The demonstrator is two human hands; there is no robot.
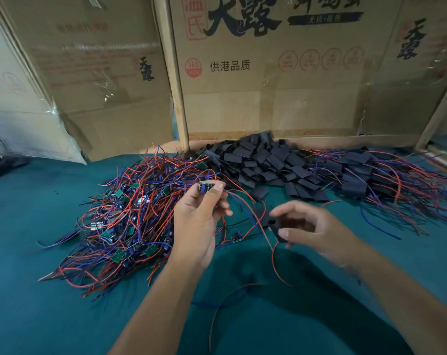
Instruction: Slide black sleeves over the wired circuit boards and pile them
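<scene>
A bare circuit board (205, 187) is being pinched in the left hand (198, 224); a black sleeve (277, 230) is being gripped in the right hand (317, 231). Sleeved pile (371, 172) is being built at right; large unsleeved heap (130, 216) is remaining on the tabletop (50, 316).

Teal table (50, 290): boards (120, 221), sleeves (263, 162)

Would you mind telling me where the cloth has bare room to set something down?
The green cloth is bare at near left, below the unsleeved boards pile, and at near right, below the sleeved pile. The back is crowded: loose sleeves fill the middle.
</scene>
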